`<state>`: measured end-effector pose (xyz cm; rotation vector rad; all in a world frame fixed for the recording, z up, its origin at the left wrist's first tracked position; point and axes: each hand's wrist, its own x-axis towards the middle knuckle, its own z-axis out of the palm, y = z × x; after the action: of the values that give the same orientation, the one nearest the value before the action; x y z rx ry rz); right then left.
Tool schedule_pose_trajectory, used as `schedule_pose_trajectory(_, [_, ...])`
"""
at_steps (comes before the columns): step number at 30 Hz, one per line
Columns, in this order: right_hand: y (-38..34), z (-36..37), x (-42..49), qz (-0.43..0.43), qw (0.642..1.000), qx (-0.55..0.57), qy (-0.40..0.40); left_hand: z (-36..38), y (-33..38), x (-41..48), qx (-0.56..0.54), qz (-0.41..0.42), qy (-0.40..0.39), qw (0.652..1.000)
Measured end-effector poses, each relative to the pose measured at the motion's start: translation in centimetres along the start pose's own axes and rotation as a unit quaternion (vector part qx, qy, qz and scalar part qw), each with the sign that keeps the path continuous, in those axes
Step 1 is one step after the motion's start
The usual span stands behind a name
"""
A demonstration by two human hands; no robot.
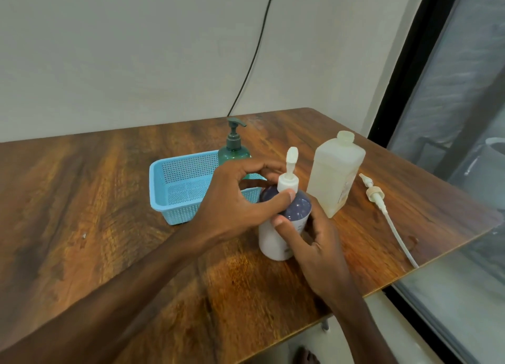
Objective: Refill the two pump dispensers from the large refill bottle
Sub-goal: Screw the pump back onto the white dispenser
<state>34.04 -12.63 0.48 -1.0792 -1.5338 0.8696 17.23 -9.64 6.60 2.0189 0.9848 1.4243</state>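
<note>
We are pinching the pump collar [287,182] in our left grip [235,197], our right grip [314,243] clasping the dispenser [300,205]. The refill bottle [336,172] is standing just beside.

We note white-purple dispenser [284,227] upright, white pump [289,169] fitted, mid-tabletop [109,199] toward right edge. Green dispenser [234,152] upright, dark pump [234,134] on, near far edge. Translucent refill bottle [334,172] upright, uncapped, toward far right corner.
</note>
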Motion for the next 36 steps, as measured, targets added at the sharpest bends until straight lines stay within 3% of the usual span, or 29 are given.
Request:
schedule_pose_trajectory(9, [0.5,0.1,0.3,-0.018,1.0,-0.005,-0.009,1.6,0.2,0.2,-0.042,-0.033,-0.08,0.995])
schedule_pose_trajectory(13, [0.6,0.0,0.4,-0.015,1.0,-0.003,-0.014,1.7,0.4,0.5,0.03,-0.057,-0.015,0.998])
schedule_pose_trajectory(16, [0.5,-0.1,0.5,-0.013,1.0,0.005,-0.013,0.8,0.1,1.0,0.02,-0.054,0.029,0.998])
schedule_pose_trajectory(28, [0.2,-0.1,0.3,-0.012,1.0,0.023,-0.013,0.5,0.3,0.9,0.004,-0.04,-0.072,0.997])
schedule_pose_trajectory(32, [0.1,-0.2,0.3,-0.015,1.0,0.021,-0.015,0.7,1.0,0.8,0.079,-0.045,-0.004,0.996])
schedule_pose_trajectory(36, [0.1,-0.2,0.3,-0.011,1.0,0.026,-0.014,0.5,0.9,1.0,0.061,-0.052,0.012,0.997])
